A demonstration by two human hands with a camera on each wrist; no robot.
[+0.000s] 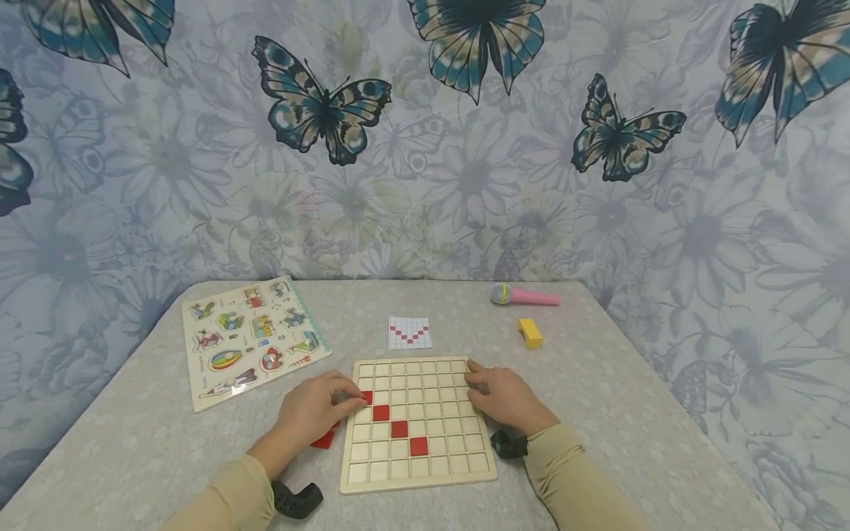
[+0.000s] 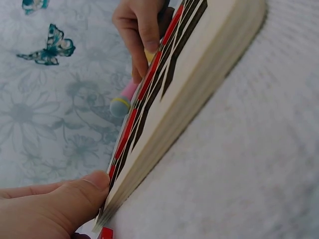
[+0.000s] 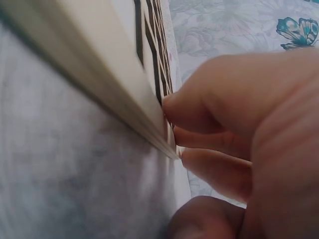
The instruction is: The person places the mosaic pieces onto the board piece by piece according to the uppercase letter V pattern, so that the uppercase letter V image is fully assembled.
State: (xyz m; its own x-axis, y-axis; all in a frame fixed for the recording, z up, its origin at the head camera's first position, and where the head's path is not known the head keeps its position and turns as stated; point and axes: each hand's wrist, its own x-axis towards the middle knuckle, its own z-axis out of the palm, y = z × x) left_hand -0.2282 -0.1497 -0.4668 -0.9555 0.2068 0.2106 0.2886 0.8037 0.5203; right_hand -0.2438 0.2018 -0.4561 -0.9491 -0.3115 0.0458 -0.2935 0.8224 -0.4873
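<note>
A pale wooden grid board (image 1: pixel 451 425) lies on the table. Three red square tiles sit in its cells on a diagonal, the nearest one (image 1: pixel 419 446) towards the middle. At the board's left edge, my left hand (image 1: pixel 312 405) pinches another red tile (image 1: pixel 367 397) between thumb and fingers, over a cell. The left wrist view has the thumb (image 2: pixel 84 196) right at this tile. My right hand (image 1: pixel 508 398) holds the board's right edge near the far corner, fingers bent. More red tiles (image 1: pixel 323 441) lie beside the board, partly hidden under the left hand.
Behind the board lies a small pattern card (image 1: pixel 409 332) with red squares in a V. A picture puzzle board (image 1: pixel 255 339) is at the far left. At the back right are a pink toy microphone (image 1: pixel 531 296) and a yellow block (image 1: pixel 530 333). A butterfly-patterned wall stands behind.
</note>
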